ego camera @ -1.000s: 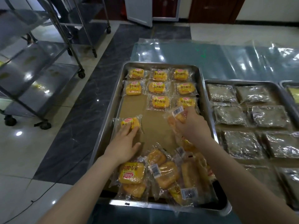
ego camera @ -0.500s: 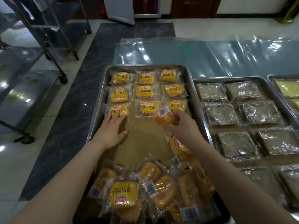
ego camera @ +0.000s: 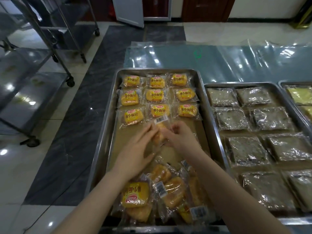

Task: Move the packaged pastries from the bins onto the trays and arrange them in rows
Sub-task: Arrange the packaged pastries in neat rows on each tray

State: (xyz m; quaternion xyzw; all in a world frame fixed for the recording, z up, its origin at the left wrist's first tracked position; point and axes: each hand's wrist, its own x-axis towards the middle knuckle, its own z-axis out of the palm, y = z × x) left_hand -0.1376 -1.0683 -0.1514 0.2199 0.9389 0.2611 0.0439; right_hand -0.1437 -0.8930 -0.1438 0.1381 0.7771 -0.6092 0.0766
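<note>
Left hand (ego camera: 135, 154): we see it at the middle of the steel tray (ego camera: 108, 132), its fingertips closed on the left edge of a wrapped pastry (ego camera: 159, 132).
Right hand (ego camera: 181, 141): its fingers pinch the same pastry's right edge.
Held pastry: barcode side up, just at 6 o'clock from the arranged rows (ego camera: 157, 97), three by three, labels up.
Loose pile (ego camera: 162, 195): at the tray's 6 o'clock end.
Second tray (ego camera: 217, 85): at 3 o'clock, holding dark wrapped pieces.

Shiny metal tray (ego camera: 104, 132), matt brown paper liner (ego camera: 190, 130), glossy plastic pastry wrappers (ego camera: 157, 96)
</note>
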